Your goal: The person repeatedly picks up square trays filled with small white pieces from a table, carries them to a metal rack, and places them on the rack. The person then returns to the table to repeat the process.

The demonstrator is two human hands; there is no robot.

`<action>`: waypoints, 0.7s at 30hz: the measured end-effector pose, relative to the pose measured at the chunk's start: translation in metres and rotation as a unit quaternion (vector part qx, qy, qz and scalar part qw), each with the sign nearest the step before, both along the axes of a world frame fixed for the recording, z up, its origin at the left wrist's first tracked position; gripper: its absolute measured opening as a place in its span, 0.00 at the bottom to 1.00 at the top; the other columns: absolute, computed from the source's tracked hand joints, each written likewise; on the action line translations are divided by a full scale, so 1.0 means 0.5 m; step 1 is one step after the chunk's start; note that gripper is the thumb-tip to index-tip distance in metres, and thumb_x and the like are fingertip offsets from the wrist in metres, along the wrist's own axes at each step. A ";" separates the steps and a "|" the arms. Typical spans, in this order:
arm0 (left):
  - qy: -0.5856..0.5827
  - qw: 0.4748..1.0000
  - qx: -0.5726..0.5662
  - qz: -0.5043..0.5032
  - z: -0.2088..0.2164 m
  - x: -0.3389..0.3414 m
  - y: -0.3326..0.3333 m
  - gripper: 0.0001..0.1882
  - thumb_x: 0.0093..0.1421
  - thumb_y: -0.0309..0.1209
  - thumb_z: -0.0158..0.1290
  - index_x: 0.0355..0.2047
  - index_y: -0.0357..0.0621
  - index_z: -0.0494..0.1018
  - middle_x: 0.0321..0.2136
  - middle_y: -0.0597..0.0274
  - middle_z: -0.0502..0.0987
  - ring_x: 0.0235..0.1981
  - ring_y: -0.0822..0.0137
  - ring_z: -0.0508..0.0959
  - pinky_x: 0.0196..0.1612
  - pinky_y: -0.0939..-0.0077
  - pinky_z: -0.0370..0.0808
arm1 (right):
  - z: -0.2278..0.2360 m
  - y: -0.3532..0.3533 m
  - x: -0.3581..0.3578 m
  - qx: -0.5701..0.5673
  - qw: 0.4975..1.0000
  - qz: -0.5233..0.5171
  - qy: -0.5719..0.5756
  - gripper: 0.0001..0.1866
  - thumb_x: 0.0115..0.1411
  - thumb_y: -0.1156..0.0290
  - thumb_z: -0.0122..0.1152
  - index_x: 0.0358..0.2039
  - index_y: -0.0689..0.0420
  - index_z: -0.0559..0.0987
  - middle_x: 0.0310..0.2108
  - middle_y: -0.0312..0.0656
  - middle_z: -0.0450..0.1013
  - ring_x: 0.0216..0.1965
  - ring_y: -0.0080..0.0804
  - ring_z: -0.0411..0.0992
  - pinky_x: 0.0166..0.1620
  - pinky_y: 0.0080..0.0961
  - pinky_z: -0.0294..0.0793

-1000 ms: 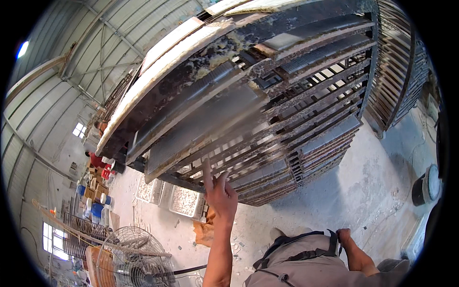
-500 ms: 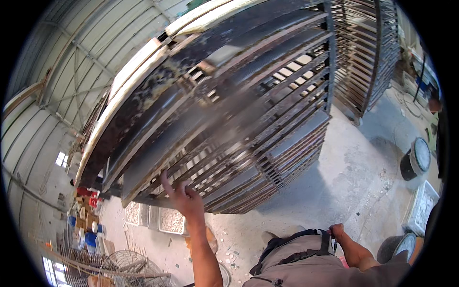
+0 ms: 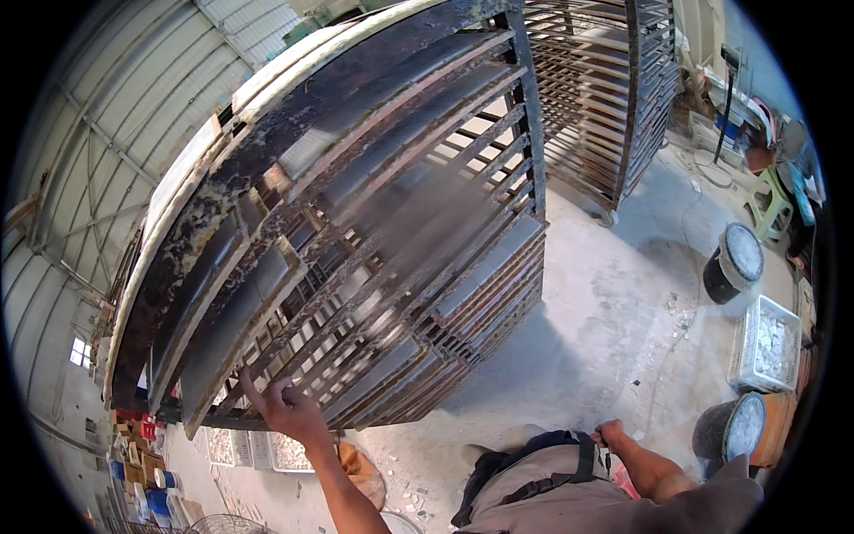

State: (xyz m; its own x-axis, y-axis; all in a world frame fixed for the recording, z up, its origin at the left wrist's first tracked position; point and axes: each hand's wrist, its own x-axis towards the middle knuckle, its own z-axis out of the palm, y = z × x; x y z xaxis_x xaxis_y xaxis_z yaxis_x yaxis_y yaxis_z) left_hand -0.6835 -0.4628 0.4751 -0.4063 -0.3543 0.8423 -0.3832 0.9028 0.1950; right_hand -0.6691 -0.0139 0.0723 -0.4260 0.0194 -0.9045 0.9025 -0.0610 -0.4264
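Observation:
A tall dark metal rack (image 3: 535,151), with rust and pale crust on its frame, stands before me. Flat grey panels (image 3: 494,258) lie on several of its slatted shelves. My left hand (image 3: 292,411) is at the rack's lower left, its index finger stretched up against or just in front of a shelf rail. The other fingers are bent and hold nothing visible. Down at my waist, my right hand (image 3: 610,434) is closed by the black strap (image 3: 585,458) and seems to grip its loose end. A blurred patch covers the rack's middle.
Another slatted rack (image 3: 633,107) stands behind at right. Along the right are black buckets (image 3: 722,276), a white crate (image 3: 772,343) of pale pieces and a green stool (image 3: 769,205). White bins (image 3: 289,452) of chips sit below the rack. Shards litter the floor (image 3: 569,374).
The whole view has shifted, so the rack now appears further left and more of the right side shows. My left hand stays by the rack's lower left; my right stays at my waist.

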 end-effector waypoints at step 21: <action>0.027 0.994 0.100 -0.034 -0.007 0.008 -0.014 0.09 0.45 0.17 0.36 0.16 0.35 0.67 0.47 0.55 0.60 0.25 0.65 0.71 0.21 0.75 0.64 | 0.039 -0.060 0.070 0.021 0.998 -0.059 0.011 0.07 0.48 0.76 0.44 0.21 0.67 0.70 0.18 0.52 0.69 0.15 0.37 0.68 0.16 0.27 0.69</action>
